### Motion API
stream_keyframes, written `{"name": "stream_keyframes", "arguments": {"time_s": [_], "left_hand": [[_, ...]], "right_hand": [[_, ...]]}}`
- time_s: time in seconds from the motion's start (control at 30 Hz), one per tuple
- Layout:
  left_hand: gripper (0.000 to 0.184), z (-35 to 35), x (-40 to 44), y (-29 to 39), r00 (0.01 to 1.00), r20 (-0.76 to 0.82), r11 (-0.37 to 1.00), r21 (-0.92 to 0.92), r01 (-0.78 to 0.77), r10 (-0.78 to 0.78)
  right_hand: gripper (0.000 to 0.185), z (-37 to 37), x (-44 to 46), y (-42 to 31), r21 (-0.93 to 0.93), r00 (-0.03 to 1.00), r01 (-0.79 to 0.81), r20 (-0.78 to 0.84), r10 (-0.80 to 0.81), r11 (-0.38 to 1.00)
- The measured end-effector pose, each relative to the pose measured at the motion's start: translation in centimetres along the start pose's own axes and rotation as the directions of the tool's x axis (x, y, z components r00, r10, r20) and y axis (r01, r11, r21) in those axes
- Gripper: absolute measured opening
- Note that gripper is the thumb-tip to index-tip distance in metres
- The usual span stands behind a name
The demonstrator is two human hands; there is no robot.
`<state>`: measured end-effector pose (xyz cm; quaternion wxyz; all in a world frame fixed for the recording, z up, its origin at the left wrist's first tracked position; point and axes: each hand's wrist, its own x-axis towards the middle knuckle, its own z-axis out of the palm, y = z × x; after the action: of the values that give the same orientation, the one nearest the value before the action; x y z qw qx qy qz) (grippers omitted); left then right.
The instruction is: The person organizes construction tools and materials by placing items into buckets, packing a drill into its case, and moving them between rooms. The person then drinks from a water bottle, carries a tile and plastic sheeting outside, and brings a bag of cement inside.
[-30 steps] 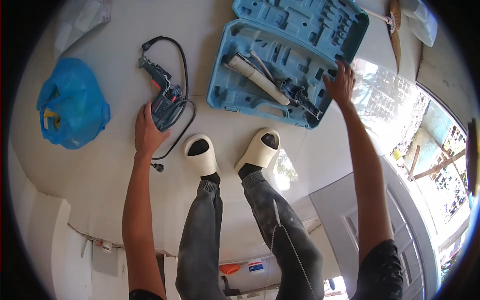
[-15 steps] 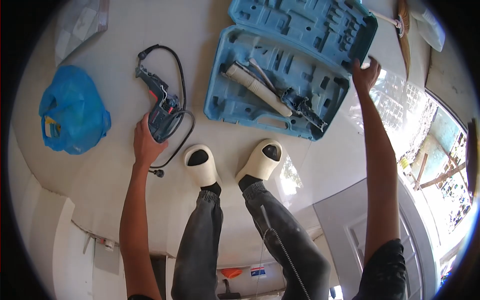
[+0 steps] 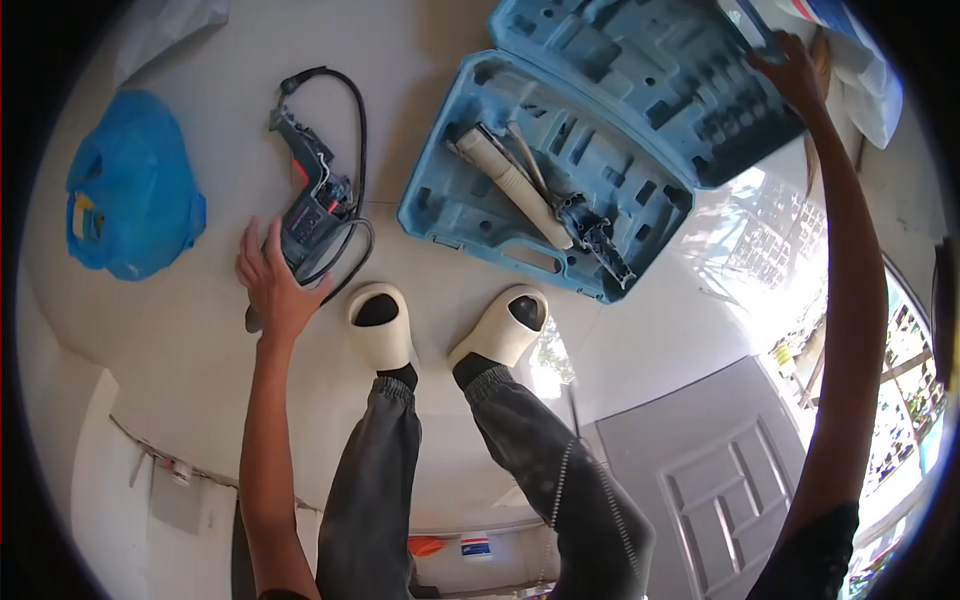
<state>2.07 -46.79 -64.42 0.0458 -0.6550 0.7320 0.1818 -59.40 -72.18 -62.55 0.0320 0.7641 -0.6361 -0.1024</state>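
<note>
A blue tool case lies open on the floor, with a beige ribbed tube and a dark broken-looking part in its near half. My right hand is at the far right edge of the case's lid, fingers closed round that edge. To the left, a dark power tool with red parts and a black cord rests on the floor. My left hand is at the tool's lower end, its fingers spread; whether it bears on the tool is unclear.
A blue plastic bag sits at the left. My feet in cream slippers stand below the case. A grey panelled door is at the lower right, and a white bag with a broom lies at the upper right.
My right hand has moved up and right from the case's side to the lid's outer edge. The lid is tilted differently. My left hand has spread its fingers near the tool.
</note>
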Motion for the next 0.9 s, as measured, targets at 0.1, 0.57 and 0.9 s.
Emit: {"name": "stream_keyframes", "arguments": {"time_s": [0.1, 0.57, 0.9], "left_hand": [[0.058, 0.8, -1.4, 2.9, 0.982, -0.178, 0.943, -0.307, -0.124, 0.071], [0.042, 9.1, 6.6, 28.5, 0.782, -0.065, 0.74, -0.283, -0.61, 0.62], [0.038, 9.7, -3.0, 17.1, 0.924, 0.238, 0.2, -0.931, 0.305, -0.299]], "right_hand": [[0.041, -6.4, -5.1, -1.6, 0.162, 0.999, 0.028, 0.013, -0.031, 0.986], [0.01, -16.0, -18.7, -17.1, 0.394, 0.987, 0.069, 0.108, -0.121, 0.917], [0.021, -8.7, -29.8, -27.3, 0.318, 0.993, 0.016, 0.108, -0.053, 0.948]]}}
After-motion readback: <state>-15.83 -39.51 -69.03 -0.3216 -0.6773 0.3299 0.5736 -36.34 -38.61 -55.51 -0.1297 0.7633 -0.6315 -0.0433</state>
